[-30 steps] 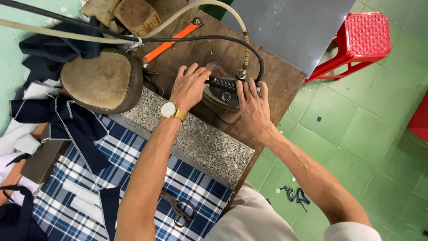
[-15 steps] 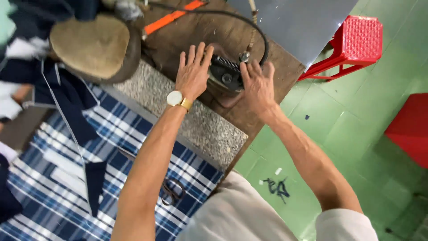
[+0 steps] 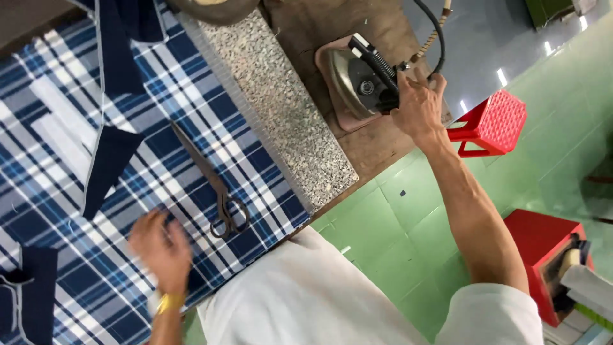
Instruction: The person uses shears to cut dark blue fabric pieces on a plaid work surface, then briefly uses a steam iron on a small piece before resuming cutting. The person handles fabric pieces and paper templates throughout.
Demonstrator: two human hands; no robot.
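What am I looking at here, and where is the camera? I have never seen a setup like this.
The camera sits on a person's head and looks down, so you see their own arms and white shirt from above. No machine does the work, only two bare hands. The right hand is at the handle end of a heavy metal iron, which sits on a worn wooden board with a black cable running off from it. The left hand, blurred, lies open on a blue plaid cloth and holds nothing. Beside it lie dark scissors. A speckled stone slab runs between cloth and board. Red plastic stools stand on the green tiled floor.
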